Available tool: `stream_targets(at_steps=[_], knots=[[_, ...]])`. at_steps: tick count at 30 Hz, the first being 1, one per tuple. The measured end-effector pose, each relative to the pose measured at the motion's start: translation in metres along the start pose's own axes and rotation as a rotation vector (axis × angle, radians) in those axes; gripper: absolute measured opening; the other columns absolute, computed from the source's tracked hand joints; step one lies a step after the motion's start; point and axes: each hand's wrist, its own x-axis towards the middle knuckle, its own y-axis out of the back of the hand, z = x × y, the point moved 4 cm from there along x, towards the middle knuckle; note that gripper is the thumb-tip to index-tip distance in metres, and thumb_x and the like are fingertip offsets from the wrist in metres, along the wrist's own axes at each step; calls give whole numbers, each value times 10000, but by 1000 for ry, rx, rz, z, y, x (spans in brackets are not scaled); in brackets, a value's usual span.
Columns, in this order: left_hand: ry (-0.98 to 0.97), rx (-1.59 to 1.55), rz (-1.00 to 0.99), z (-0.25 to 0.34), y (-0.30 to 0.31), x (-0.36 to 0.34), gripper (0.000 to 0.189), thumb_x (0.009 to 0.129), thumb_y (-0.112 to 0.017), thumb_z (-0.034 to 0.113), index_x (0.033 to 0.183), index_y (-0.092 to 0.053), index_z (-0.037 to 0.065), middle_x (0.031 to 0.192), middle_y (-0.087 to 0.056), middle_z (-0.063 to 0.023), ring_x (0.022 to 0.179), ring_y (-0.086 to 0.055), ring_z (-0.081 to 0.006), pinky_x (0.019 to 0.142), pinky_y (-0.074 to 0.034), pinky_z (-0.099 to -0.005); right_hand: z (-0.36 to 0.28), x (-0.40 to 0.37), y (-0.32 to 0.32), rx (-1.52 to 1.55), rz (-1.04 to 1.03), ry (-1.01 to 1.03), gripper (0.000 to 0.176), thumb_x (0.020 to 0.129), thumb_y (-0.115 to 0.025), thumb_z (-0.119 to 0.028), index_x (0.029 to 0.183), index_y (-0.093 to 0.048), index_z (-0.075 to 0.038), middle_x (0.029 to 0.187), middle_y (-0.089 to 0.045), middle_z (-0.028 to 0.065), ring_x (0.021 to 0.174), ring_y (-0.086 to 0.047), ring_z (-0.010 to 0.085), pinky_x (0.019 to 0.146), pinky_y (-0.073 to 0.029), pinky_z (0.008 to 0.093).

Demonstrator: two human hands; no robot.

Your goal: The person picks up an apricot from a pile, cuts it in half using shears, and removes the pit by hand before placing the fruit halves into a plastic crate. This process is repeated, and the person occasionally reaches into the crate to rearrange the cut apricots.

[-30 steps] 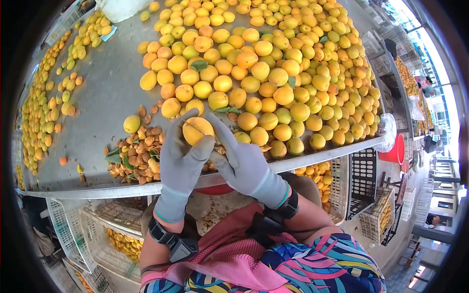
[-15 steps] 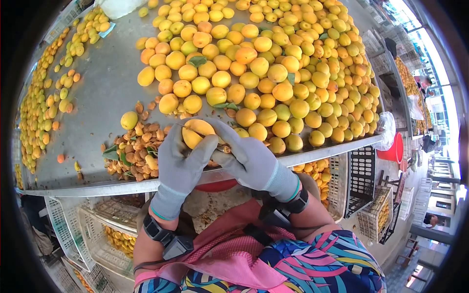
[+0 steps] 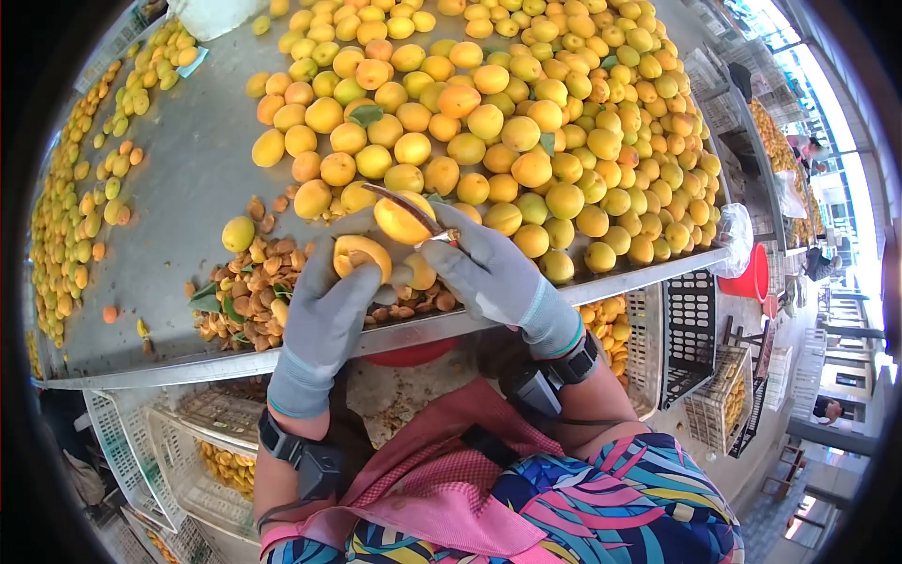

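My left hand (image 3: 329, 305), in a grey glove, is closed on an apricot half (image 3: 362, 256) whose cut, hollow side shows. In my right hand (image 3: 489, 273), also gloved, are a small knife (image 3: 406, 205) with a curved blade and another apricot piece (image 3: 402, 220) lying against that blade. A gap separates the two pieces. Beneath the hands, a heap of brown pits (image 3: 258, 291) lies at the metal table's (image 3: 202, 141) front edge. Whole apricots (image 3: 564, 122) cover the table beyond and to the right.
More apricots (image 3: 70, 216) line the table's left side. Under the table stand white crates (image 3: 211, 470), a black crate (image 3: 689, 329) and a crate of apricot pieces (image 3: 611, 324). A red bucket (image 3: 752, 274) and a plastic bag (image 3: 735, 240) are at the right.
The apricot held between both hands has come apart into two pieces. My hands have moved apart, and the knife blade now shows clearly in the right one.
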Motion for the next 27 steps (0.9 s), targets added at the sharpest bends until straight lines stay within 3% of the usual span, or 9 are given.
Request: stream_targets(at_steps=[3,7,13,18,21,23,24,26,27], knots=[[-101,121,-3,6,6,0,506,924,-521,144,1385,-348,27,1297,-509,-133,1110,-567,-245,891,-479,-336,1,1,7,-73,33,34,491,930,-537,-290,1325,-422,-21,762,-607,128,666,-581,203,635,-461,315],[-120,4,31,7,6,2,489,942,-503,134,1392,-341,35,1378,-445,-138,1139,-555,-266,912,-473,-341,-2,-8,18,-59,112,-48,494,929,-539,-319,1301,-442,-9,769,-598,146,691,-581,214,641,-457,319],[-59,-31,27,-1,8,1,462,948,-535,167,1382,-394,97,1290,-501,-66,1117,-562,-188,839,-506,-285,-6,-11,24,-127,75,-131,458,926,-546,-335,1244,-503,-9,714,-577,103,655,-563,182,605,-443,322],[20,62,71,-7,14,0,460,943,-539,166,1381,-409,113,1172,-526,6,1045,-576,-117,709,-461,-193,-1,-15,29,-41,106,-213,429,923,-550,-335,1217,-530,-22,679,-557,59,616,-540,137,568,-431,296],[-17,133,29,-5,8,3,470,950,-519,134,1394,-374,85,1302,-525,-86,1063,-602,-197,767,-478,-254,-7,-29,37,-21,120,-252,352,921,-558,-301,1135,-555,-21,655,-549,30,590,-518,109,545,-420,267],[-15,46,-3,-9,5,5,472,946,-524,130,1393,-379,85,1297,-527,-83,1048,-606,-185,733,-470,-237,-10,-46,55,-5,243,-137,329,916,-573,-265,1126,-557,-12,665,-557,17,592,-514,96,545,-423,262],[-9,-41,-25,-10,3,5,473,942,-530,126,1391,-384,86,1293,-530,-80,1033,-611,-173,698,-462,-221,-16,-64,67,68,234,-303,371,911,-579,-226,1196,-533,8,712,-569,6,606,-520,78,545,-424,239],[5,-36,-43,-6,-7,3,474,934,-537,119,1385,-394,87,1238,-552,-63,1006,-613,-142,663,-437,-190,-12,-101,92,-166,376,-282,425,911,-574,-219,1254,-497,20,734,-557,-10,601,-519,63,535,-418,215],[22,-27,-56,-4,-11,2,474,927,-545,112,1379,-403,89,1183,-574,-47,978,-614,-111,628,-411,-159,-19,-120,101,-77,332,-488,432,912,-568,-216,1264,-486,20,730,-547,-12,588,-498,58,525,-406,215]])
